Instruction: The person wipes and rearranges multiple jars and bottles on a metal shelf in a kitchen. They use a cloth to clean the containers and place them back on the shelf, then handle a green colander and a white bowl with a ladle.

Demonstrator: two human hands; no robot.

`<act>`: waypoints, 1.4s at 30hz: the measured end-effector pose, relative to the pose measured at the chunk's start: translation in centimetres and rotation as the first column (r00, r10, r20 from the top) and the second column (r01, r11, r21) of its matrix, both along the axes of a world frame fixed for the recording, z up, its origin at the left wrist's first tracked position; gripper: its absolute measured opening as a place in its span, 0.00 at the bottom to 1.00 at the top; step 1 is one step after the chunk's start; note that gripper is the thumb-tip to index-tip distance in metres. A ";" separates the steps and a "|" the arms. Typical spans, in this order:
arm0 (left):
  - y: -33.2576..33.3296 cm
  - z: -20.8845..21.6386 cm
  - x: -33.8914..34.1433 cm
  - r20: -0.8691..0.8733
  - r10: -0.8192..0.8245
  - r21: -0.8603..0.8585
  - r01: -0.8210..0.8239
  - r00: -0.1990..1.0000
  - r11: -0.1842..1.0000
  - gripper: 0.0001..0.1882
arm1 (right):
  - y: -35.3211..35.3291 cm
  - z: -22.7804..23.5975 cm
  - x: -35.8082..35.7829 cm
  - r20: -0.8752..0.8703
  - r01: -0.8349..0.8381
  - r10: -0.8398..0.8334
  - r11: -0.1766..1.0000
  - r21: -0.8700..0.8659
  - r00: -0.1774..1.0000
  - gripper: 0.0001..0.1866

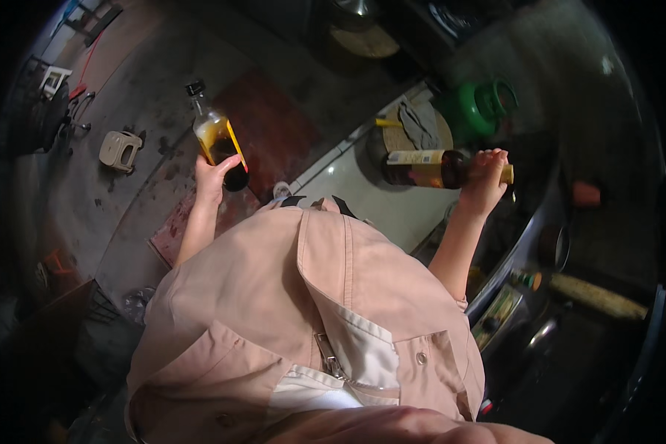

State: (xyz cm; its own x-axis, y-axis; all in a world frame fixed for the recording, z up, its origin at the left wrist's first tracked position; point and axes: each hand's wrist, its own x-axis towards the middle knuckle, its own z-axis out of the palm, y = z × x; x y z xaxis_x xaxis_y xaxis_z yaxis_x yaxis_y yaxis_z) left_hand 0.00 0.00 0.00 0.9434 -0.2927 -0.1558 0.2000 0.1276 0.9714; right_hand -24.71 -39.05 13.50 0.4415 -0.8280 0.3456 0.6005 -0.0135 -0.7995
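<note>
My left hand [213, 177] is wrapped round the lower part of a clear glass bottle [212, 133] with a black cap, a yellow and red label and dark liquid inside. That bottle leans a little, its cap up and to the left. Over on the right, my right hand [485, 181] grips the neck of a dark brown bottle [423, 169] with a pale label and a yellowish cap. This second bottle lies nearly sideways in the air, its base pointing left and its cap showing past my fingers.
A green gas cylinder [477, 109] stands beyond the brown bottle, beside a round wooden board [433, 127] with a grey cloth [419, 126] on it. On the floor at left are a beige stool [120, 151] and a reddish mat [266, 111]. A dark counter [570, 355] runs along the right.
</note>
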 end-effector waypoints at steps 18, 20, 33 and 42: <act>-5.3 0.6 28.3 0.014 0.117 -0.005 -0.117 0.993 0.993 0.33 | -12.8 4.0 31.6 -0.704 -0.263 -0.176 0.843 -0.468 0.687 0.09; -7.5 -0.4 31.7 0.025 0.092 -0.050 -0.090 0.995 0.995 0.34 | -15.7 4.5 34.4 -0.754 -0.337 -0.172 0.817 -0.469 0.634 0.09; -34.9 0.1 54.5 0.251 0.010 -0.076 0.010 0.968 0.997 0.34 | -37.3 13.8 52.1 -0.513 -0.235 -0.040 0.856 -0.461 0.858 0.12; -49.5 2.9 68.3 0.207 -0.383 -0.170 0.419 0.900 0.892 0.39 | -52.0 22.7 66.7 -0.109 0.079 -0.122 0.939 -0.334 0.987 0.17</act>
